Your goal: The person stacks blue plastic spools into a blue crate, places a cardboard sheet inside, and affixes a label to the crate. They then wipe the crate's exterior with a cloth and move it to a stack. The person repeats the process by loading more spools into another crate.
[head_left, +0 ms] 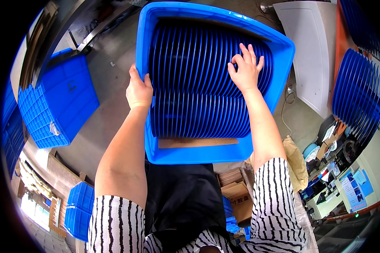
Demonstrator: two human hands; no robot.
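A blue plastic bin (198, 159) is in front of me, filled with two rows of thin dark round discs (185, 59) with blue edges, standing upright side by side. Its left rim is in the grip of my left hand (139, 89), thumb at the inner edge. Over the right end of the far row is my right hand (245, 72), fingers spread and thumb bent toward the forefinger. No disc shows between those fingers; whether the fingertips touch the discs I cannot tell. A strip of brown cardboard (198, 143) lies along the bin's near inside wall.
Large blue crates (63, 101) stand on the left, more blue crates (79, 208) lower left. A light grey panel (304, 50) is at the right, beyond it a row of blue-edged discs (354, 92). A cluttered bench (325, 202) and a cardboard box (236, 196) are nearer me.
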